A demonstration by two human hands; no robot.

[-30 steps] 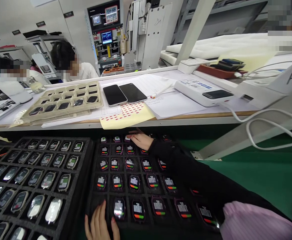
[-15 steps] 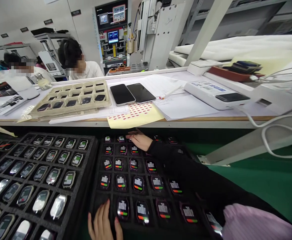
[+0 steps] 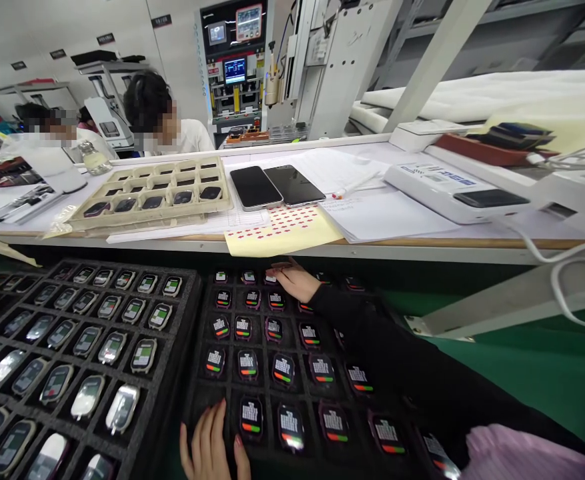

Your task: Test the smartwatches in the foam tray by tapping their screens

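Observation:
My right hand (image 3: 297, 283) reaches over the back row of a black foam tray (image 3: 199, 402). Its fingers are stretched out, with the fingertips at a smartwatch (image 3: 271, 277) whose lit screen shows partly beside them. The dark sleeve hides part of the tray's right side. My left hand (image 3: 212, 445) lies open at the tray's front left corner, fingers spread, holding nothing. Several smartwatches with lit screens sit face up in the compartments; one in the front row (image 3: 251, 417) is near my left fingers. White text and a red-green bar show on most screens.
Left of it stands another foam tray (image 3: 166, 373) of light-framed smartwatches. On the bench above lie two phones (image 3: 255, 188), a beige plastic tray (image 3: 147, 217), papers (image 3: 387, 217) and a white device (image 3: 422, 193). A metal leg (image 3: 452, 310) slants at right. People sit beyond the bench.
The whole view has shifted slightly, so things appear farther right. My right hand stays at the back row and my left at the front corner. Another person's hand at the left edge has gone from view.

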